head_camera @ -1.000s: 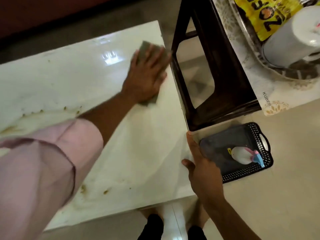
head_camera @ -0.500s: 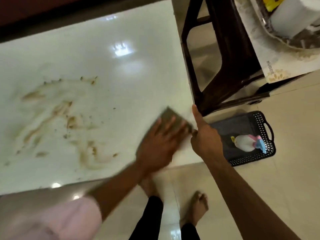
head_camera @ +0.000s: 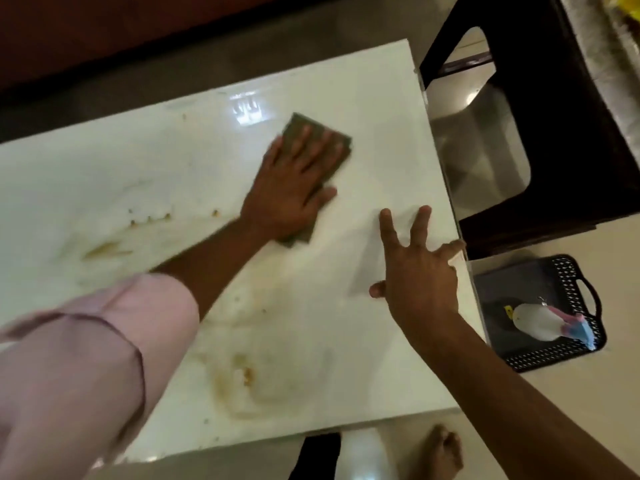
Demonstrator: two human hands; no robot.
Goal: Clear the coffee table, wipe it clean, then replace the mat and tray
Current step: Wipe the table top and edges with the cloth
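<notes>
**Coffee table half-wiped, brown smears left on the near side**

Coffee table [head_camera: 381,133] fills the head view, its glossy white top bare except for the cleaning pad. The left hand [head_camera: 294,181] lies flat on the green scrub pad [head_camera: 332,143], fingers straight, pressing it onto the far-middle of the top. The right hand [head_camera: 415,275] is splayed and relaxed at the right edge, grasping nothing; whether it touches the surface is unclear. Brown smears [head_camera: 104,251] remain at the left, and another stain [head_camera: 242,372] sits near the front edge. The black tray [head_camera: 588,355] rests on the floor to the right, carrying a spray bottle [head_camera: 536,325], beside a dark stool [head_camera: 554,133].

Risk: the pad may drag residue across cleaned areas, or skip the near stain, leaving the top dirty when the mat returns.

Half a second earlier the pad was at the near right corner beside the right hand; it has since swept toward the far side.
</notes>
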